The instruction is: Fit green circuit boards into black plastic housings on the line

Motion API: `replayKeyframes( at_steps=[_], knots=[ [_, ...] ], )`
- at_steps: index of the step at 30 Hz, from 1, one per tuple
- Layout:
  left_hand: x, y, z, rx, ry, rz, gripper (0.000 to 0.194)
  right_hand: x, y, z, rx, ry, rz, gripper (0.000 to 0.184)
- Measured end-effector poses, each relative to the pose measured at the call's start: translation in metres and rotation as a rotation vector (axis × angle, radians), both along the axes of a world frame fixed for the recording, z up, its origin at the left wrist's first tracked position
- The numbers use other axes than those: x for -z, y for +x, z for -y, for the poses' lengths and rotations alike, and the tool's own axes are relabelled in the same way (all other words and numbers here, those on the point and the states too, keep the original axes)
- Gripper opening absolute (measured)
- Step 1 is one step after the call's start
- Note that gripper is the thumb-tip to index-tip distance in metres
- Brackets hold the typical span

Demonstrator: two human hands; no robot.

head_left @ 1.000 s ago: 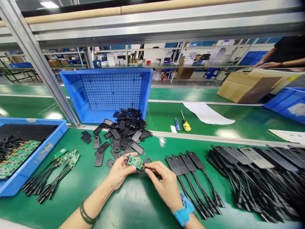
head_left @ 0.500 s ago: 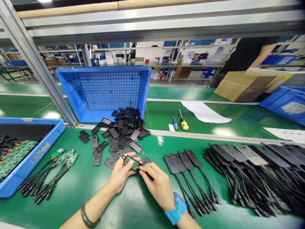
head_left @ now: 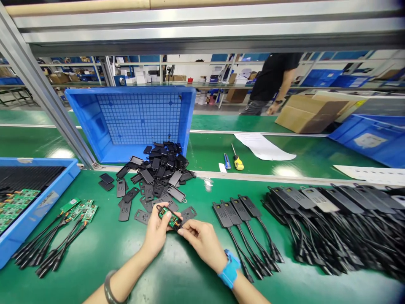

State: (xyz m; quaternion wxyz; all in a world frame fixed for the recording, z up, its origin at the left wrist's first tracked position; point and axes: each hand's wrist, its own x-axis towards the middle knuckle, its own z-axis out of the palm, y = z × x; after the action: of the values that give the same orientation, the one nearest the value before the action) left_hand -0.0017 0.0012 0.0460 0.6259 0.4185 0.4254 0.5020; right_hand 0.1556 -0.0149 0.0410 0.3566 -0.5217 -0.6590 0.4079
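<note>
My left hand and my right hand meet over the green bench mat, both pinched on a small green circuit board seated in a black plastic shell. The right fingers press at the board's cable end. Just behind the hands lies a heap of loose black plastic shells. To the left lie several green boards with black cables. To the right, a short row of closed black units with cables lies beside a big pile of the same.
A tilted blue crate stands behind the shell heap, and a blue tray of boards sits at the left edge. A yellow screwdriver, a blue cutter and paper lie on the far belt. A person in black stands by cardboard boxes.
Both hands have kept hold of the board and shell, drawing slightly nearer together. The person in black has walked left into view behind the belt. The view has shifted slightly.
</note>
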Motion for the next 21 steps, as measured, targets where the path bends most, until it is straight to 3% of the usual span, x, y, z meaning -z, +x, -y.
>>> replayKeyframes(
  at_steps=[6,15,18,21],
  knots=[
    [-0.005,-0.001,0.000,-0.019,0.095,-0.074,0.038,0.003,-0.007,0.000,0.017,-0.196,-0.299,0.036],
    [-0.001,-0.005,-0.002,-0.009,0.065,-0.026,0.034,0.002,-0.017,0.002,0.093,0.026,-0.168,0.033],
    [0.000,-0.005,-0.002,-0.034,0.113,-0.068,0.033,0.003,-0.018,0.001,0.101,0.044,-0.146,0.032],
    [-0.001,-0.005,-0.002,-0.037,0.053,0.012,0.036,0.005,-0.019,-0.001,0.104,-0.009,-0.195,0.031]
  ],
)
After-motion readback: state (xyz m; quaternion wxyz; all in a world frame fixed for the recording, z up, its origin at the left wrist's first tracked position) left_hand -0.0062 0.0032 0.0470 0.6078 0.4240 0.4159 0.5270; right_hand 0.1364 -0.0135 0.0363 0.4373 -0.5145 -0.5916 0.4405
